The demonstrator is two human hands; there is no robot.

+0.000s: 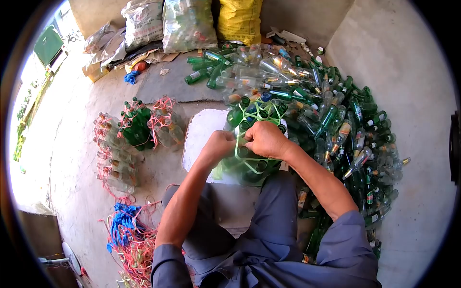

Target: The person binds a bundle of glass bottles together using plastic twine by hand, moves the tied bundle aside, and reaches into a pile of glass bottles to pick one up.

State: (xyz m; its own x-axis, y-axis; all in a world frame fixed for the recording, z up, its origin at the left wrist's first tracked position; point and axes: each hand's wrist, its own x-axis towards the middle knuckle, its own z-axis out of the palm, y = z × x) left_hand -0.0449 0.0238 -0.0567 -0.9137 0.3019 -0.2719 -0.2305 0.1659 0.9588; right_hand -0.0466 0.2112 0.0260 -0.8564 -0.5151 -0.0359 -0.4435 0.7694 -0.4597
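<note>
In the head view, a cluster of green glass bottles stands upright between my knees, at the right side of a white board. Light green plastic strapping loops around and between the bottle necks. My left hand is closed in a pinch on the strapping at the near left of the cluster. Beside it, my right hand reaches over the bottle tops, its fingers also closed on the strapping. The fingertips of both hands nearly meet, and the exact point of grip is partly hidden.
Loose glass bottles are heaped along the right and back. Bundles tied with pink string stand at left. Tangled pink string and blue strips lie by my left leg. A filled clear sack and a yellow sack line the back wall.
</note>
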